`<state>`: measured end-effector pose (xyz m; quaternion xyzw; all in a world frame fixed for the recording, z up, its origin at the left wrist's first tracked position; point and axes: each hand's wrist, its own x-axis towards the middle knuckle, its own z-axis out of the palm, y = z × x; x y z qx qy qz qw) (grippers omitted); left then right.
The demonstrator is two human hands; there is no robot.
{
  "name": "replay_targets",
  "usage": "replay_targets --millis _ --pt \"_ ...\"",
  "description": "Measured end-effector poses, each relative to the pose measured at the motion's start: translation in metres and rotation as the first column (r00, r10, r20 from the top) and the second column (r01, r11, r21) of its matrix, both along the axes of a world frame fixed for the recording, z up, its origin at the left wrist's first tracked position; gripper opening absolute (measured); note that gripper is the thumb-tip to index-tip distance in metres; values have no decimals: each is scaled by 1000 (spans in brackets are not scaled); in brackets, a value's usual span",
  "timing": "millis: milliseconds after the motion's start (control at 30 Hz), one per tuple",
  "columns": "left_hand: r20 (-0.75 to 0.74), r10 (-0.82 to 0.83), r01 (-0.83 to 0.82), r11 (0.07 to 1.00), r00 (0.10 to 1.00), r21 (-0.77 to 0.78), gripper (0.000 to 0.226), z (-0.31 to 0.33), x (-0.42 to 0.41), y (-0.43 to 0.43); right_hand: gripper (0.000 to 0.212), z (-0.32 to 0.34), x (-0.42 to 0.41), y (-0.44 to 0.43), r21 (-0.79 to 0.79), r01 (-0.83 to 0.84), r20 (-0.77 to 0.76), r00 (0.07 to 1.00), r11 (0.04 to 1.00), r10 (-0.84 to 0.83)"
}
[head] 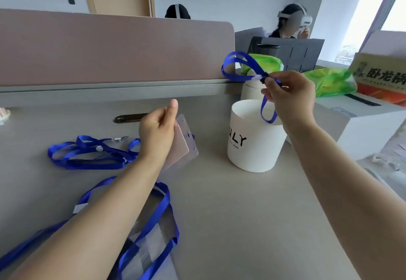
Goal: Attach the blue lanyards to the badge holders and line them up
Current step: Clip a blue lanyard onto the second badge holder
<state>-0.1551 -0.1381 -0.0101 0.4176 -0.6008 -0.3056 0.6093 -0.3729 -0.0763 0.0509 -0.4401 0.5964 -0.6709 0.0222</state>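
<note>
A: Hands?
B: Left hand (157, 130) mid-worktop, thumb up, fingers curled round a badge holder (187, 135). Right hand (290, 95) raised nearer the far right edge, fingertips pinching a lanyard (252, 64).
A: Arms?
B: Both forearms bare, extended forward.

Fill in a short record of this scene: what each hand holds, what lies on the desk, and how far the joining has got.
left hand: grips a clear badge holder above the desk
right hand: pinches a blue lanyard near its clip, over the white tub
on desk: far lanyard, near lanyard, both blue
joining: held pair not yet joined
</note>
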Motion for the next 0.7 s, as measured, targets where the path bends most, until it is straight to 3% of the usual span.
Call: replay_targets --millis 133,267,500,600,700 --pt "-17 -38 39 999 999 21 52 -11 -10 -1 12 -14 -17 4 225 155 -254 963 962 -96" --pt "-29 -96 97 994 995 55 50 -15 -13 -1 20 -23 -18 4 309 206 -362 928 929 -86" --pt "159 -185 173 981 970 89 29 -12 -10 -4 11 -42 7 0 121 204 -656 751 971 -76" --pt "267 -113 100 993 957 64 23 -3 3 -9 11 -49 32 -6 43 117 -744 667 992 -46" --pt "384 -6 3 1000 923 7 18 9 33 -15 10 -59 63 -18 60 21 -786 618 998 34"
